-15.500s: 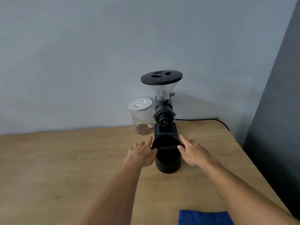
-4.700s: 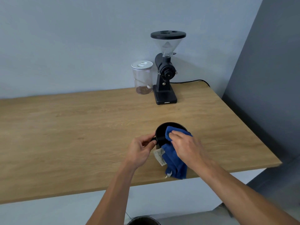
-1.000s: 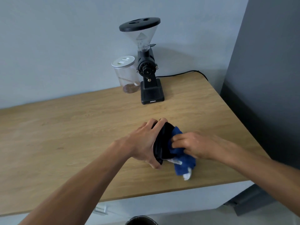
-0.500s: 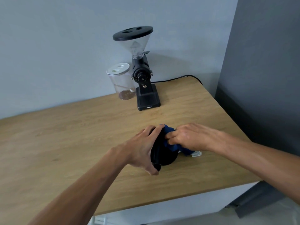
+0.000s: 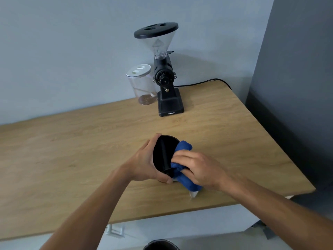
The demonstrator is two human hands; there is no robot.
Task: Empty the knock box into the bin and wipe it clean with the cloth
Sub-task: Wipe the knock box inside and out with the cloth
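Wooden tabletop [image 5: 72,159] fills most of the view. Black coffee grinder [image 5: 166,83] stands at its back edge; clear lidded canister [image 5: 141,85] just left of the grinder, touching or nearly so. Knock box [image 5: 163,156], black, tipped on its side in front of the grinder, mouth facing right. Left hand [image 5: 144,163] wrapped around its outer wall, fingers curled tight. Right hand [image 5: 196,168] closed on blue cloth [image 5: 182,165], bunched and pressed into the knock box mouth. Bin [image 5: 161,245] rim shows below the tabletop's front edge.
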